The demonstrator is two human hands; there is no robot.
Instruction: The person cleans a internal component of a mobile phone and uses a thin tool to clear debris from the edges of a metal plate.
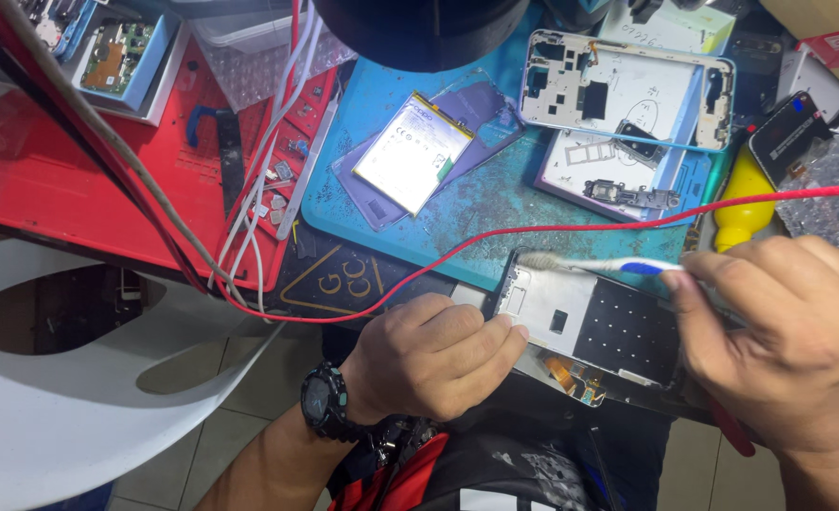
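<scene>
My left hand [433, 355] grips the left edge of an opened phone frame [585, 326], its metal and black inner plate facing up, at the front edge of the blue mat [495, 203]. My right hand [788, 336] holds a white and blue toothbrush [599, 265]. The bristles touch the frame's upper left corner. A black watch [329, 402] sits on my left wrist. A small flex cable hangs from the frame's lower edge.
On the mat lie a white phone battery [412, 151] on a purple back cover [485, 118] and a light blue phone frame [627, 90] with small parts. A red wire [571, 227] crosses the mat. A red tray [69, 161] and white cables sit left; a yellow bottle [746, 203] right.
</scene>
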